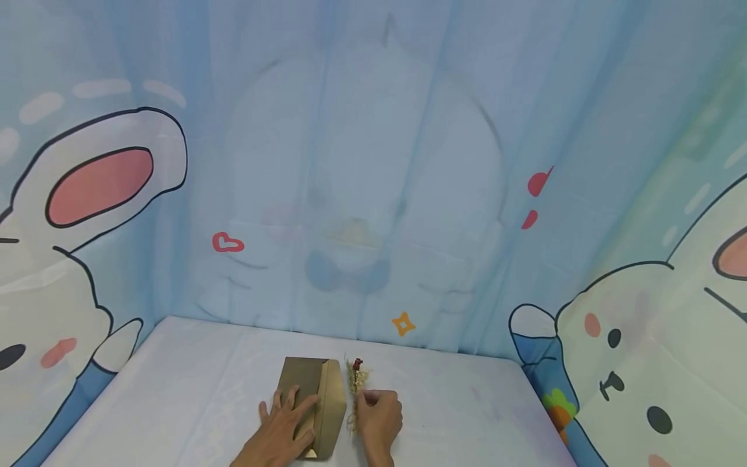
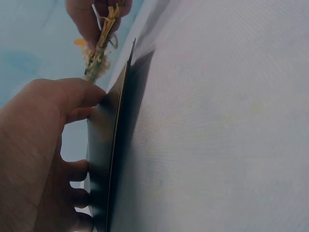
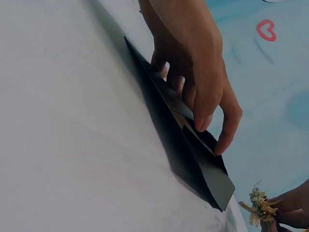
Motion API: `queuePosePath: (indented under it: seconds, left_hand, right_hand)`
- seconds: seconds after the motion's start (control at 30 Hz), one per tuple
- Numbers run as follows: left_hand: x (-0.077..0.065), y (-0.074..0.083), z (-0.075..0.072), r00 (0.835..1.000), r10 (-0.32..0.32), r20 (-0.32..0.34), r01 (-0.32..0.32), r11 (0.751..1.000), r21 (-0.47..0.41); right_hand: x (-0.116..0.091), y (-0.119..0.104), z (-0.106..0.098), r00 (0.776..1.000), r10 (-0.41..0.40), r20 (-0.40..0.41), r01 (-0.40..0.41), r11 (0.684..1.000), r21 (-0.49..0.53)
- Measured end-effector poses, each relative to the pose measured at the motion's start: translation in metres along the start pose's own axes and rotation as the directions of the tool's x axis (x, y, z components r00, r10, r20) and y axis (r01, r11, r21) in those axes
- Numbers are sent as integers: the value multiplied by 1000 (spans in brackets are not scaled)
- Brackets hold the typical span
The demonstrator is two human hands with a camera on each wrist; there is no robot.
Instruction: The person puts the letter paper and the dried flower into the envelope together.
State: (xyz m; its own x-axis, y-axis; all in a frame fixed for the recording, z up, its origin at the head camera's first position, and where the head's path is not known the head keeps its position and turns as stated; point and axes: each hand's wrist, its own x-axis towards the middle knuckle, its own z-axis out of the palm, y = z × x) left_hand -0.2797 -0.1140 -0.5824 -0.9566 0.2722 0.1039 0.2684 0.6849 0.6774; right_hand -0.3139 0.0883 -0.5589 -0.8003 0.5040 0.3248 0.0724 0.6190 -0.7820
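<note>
A gold-brown envelope lies on the table, its flap along the right side and lifted in the right wrist view. My left hand rests on the envelope with fingers spread, the thumb toward its lower edge. In the right wrist view, two fingertips press beside the flap's fold. Just right of the envelope, my right hand pinches a small bunch of dried flowers between thumb and fingers. The bunch has a dark red bloom at its top and pale sprigs, and its tied stems show in the left wrist view.
A white cloth covers the table. Behind it hangs a light blue curtain printed with cartoon rabbits, which also closes off the left and right sides. The table's back edge runs along the curtain's foot.
</note>
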Motion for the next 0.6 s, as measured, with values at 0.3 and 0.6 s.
queuePosePath:
  seconds: [0.3, 0.6]
  left_hand:
    - [0, 1, 0, 1000, -17, -3, 18, 999, 29]
    - [0, 1, -1, 1000, -20, 19, 20, 1000, 11]
  right_hand:
    - [-9, -5, 5, 999, -10, 38, 10, 1000, 16]
    - [-19, -8, 13, 997, -26, 70, 25, 999, 24]
